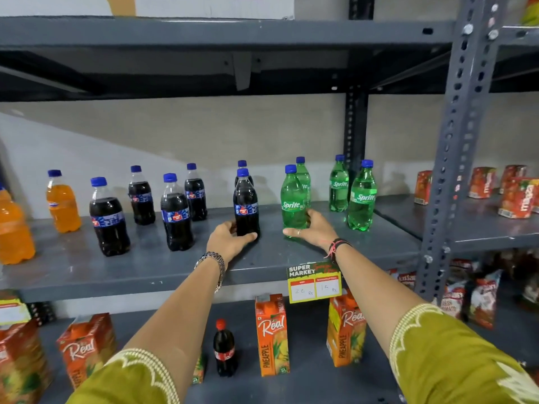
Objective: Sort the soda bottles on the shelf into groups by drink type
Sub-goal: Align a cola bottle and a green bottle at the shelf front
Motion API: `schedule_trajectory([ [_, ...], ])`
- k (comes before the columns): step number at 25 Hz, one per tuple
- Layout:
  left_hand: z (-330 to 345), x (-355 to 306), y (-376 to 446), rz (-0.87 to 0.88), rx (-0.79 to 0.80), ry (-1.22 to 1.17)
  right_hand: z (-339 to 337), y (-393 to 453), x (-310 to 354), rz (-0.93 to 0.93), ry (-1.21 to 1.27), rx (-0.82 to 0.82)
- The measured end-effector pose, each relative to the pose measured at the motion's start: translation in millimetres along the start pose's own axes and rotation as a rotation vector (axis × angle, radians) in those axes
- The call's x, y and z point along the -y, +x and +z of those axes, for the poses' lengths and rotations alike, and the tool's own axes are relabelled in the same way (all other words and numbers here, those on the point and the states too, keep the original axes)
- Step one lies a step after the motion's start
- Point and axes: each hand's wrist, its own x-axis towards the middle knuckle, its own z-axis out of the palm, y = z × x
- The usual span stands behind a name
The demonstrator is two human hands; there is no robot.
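Soda bottles with blue caps stand on the middle grey shelf (175,269). My left hand (227,239) wraps the base of a dark cola bottle (246,201) at the shelf's centre. My right hand (310,228) grips the base of a green Sprite bottle (293,196) just to the right. A second cola bottle (242,167) stands behind the held one. Several more cola bottles (176,212) stand to the left. Two orange soda bottles (62,202) are at the far left. Three more Sprite bottles (361,196) stand on the right.
A yellow price tag (315,282) hangs from the shelf's front edge. Below are juice cartons (271,335) and a red-capped cola bottle (224,348). A perforated upright post (458,147) bounds the right side, with red packets (516,196) beyond it. Another shelf (204,32) runs overhead.
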Motion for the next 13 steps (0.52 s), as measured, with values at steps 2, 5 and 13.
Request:
schedule_trajectory([
  [2,-1.2,0.4,1.9,-0.008,0.002,-0.014,-0.6,-1.1,2.5,0.001,-0.004,-0.017],
  [5,-2.9,2.1,6.5,-0.021,0.010,-0.016,-9.3,-3.2,-2.8,0.033,0.006,-0.075],
  [13,-2.5,5.6,7.2,0.003,0.010,-0.035,-37.6,-5.5,-18.6,0.091,0.077,-0.129],
])
